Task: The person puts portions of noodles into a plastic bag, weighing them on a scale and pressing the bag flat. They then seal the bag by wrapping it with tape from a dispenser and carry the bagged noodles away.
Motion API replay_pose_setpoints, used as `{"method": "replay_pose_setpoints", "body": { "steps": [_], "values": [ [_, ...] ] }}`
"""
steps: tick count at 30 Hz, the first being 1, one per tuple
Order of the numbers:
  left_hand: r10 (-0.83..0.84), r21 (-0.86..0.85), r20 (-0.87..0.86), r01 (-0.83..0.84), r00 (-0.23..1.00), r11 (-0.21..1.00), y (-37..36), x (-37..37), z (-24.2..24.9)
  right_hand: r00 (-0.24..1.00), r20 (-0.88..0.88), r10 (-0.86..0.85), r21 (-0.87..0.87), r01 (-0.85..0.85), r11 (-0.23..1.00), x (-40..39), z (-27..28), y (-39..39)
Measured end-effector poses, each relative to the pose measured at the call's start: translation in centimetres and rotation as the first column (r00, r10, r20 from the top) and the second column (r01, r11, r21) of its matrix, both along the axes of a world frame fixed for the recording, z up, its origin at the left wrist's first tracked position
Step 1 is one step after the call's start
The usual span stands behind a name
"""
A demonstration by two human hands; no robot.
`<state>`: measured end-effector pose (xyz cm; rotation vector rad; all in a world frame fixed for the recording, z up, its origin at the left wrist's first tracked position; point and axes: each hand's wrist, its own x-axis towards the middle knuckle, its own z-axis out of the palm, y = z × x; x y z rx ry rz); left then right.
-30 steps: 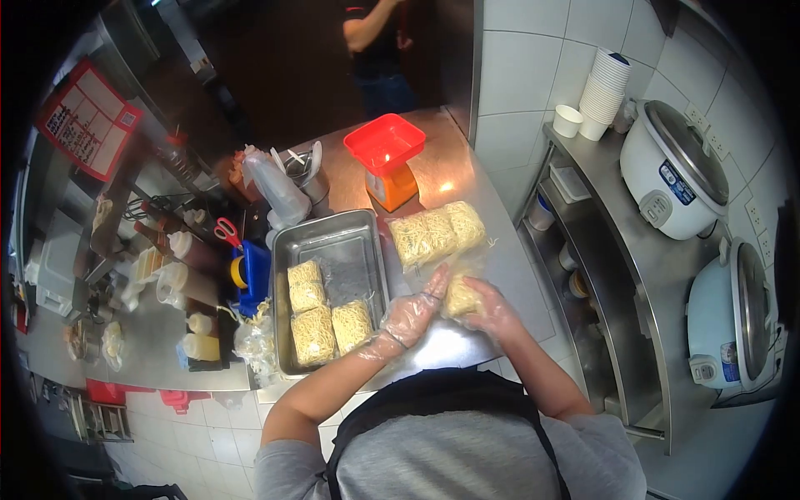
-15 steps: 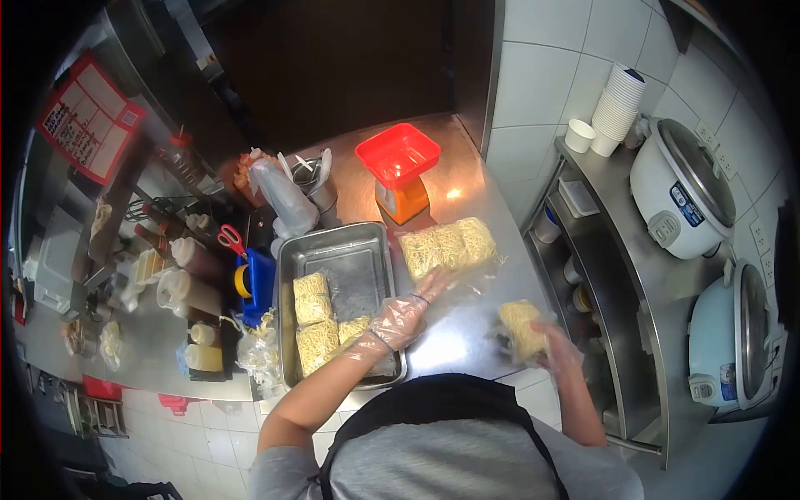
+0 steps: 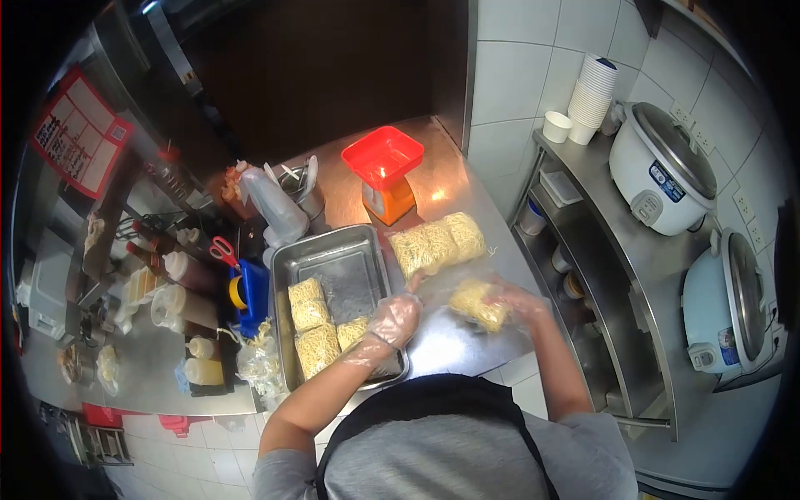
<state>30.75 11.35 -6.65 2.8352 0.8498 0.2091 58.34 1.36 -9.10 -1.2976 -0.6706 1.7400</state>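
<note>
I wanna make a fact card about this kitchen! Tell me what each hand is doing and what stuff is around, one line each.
Left hand: a finger by the noodle row
Right hand: holding a noodle bundle
Noodle row place: on the metal table
Metal tray: more noodle bundles inside
Scale: orange, with a red pan on top
Cookers: one white, one light blue
</note>
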Motion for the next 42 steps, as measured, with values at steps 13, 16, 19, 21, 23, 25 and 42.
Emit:
{"method": "replay_pose_setpoints", "body": {
  "steps": [13, 16, 19, 21, 23, 25, 42],
  "values": [
    [-0.060, -0.101, -0.049, 0.055, 0.997, 0.993, -4.8, 2.6, -0.1, 0.904, -0.401, -0.151, 0.117, 0.214, 0.970, -2.8, 1.5, -10.7],
    [-0.051, -0.182, 0.030, 0.056, 0.998, 0.982, -4.8, 2.4, -0.8, 0.961, -0.122, -0.247, -0.092, 0.237, 0.967, -5.3, 0.8, -7.4],
    [-0.092, -0.160, 0.198, 0.125, 0.976, 0.979, -5.2, 2.0, -1.8, 0.898, -0.400, -0.182, -0.170, 0.122, 0.978, -5.3, -5.2, -2.5],
    [-0.100, -0.177, 0.215, 0.139, 0.971, 0.974, -5.3, 1.9, -1.7, 0.927, -0.223, -0.302, -0.038, 0.302, 0.953, -7.7, -3.9, -0.7],
    [-0.075, -0.265, 0.106, 0.100, 0.992, 0.959, -5.4, 2.1, -0.8, 0.840, -0.242, -0.486, -0.163, 0.459, 0.873, -7.4, -6.4, 1.4],
    [-0.145, -0.202, 0.169, 0.178, 0.975, 0.963, -5.5, 2.0, -2.9, 0.823, -0.181, -0.539, 0.178, 0.566, 0.805, -7.8, -12.5, 3.9],
    [-0.282, -0.188, 0.181, 0.314, 0.942, 0.931, -5.3, 1.3, -6.6, 0.202, 0.806, -0.556, 0.579, -0.072, 0.812, -12.3, -12.5, 7.6]
  ]
}}
